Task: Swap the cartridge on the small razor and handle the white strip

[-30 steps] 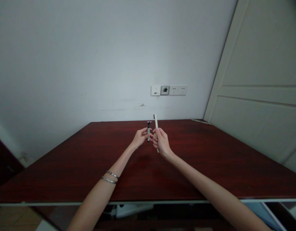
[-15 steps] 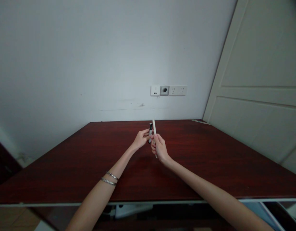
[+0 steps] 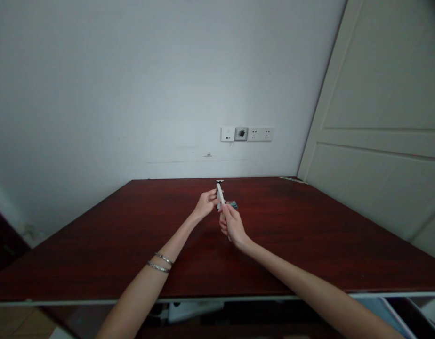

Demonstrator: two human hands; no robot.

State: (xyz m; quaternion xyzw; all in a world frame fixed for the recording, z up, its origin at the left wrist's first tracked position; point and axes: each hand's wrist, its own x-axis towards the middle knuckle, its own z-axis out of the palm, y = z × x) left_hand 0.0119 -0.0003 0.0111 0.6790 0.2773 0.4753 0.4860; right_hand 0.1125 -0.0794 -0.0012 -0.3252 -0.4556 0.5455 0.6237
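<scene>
My left hand [image 3: 205, 204] pinches a small razor [image 3: 219, 182] by its handle and holds it upright over the dark red table [image 3: 132, 235]. Only the razor's head shows above my fingers. My right hand [image 3: 231, 225] is closed round a white toothbrush [image 3: 221, 194], whose upper end leans left against the razor's handle. The two hands almost touch, above the middle of the table's far half. A small dark object [image 3: 232, 205] lies on the table just behind my right hand; I cannot make out what it is.
A white wall with a row of sockets [image 3: 247, 134] rises behind the table. A pale panelled door [image 3: 380, 132] stands at the right. Two bracelets [image 3: 161, 262] circle my left forearm. Under the table's near edge sits something white [image 3: 192, 310].
My right hand has come back toward me and tipped the toothbrush left, from standing beside the razor to lying across it. The small dark object has come into view behind it.
</scene>
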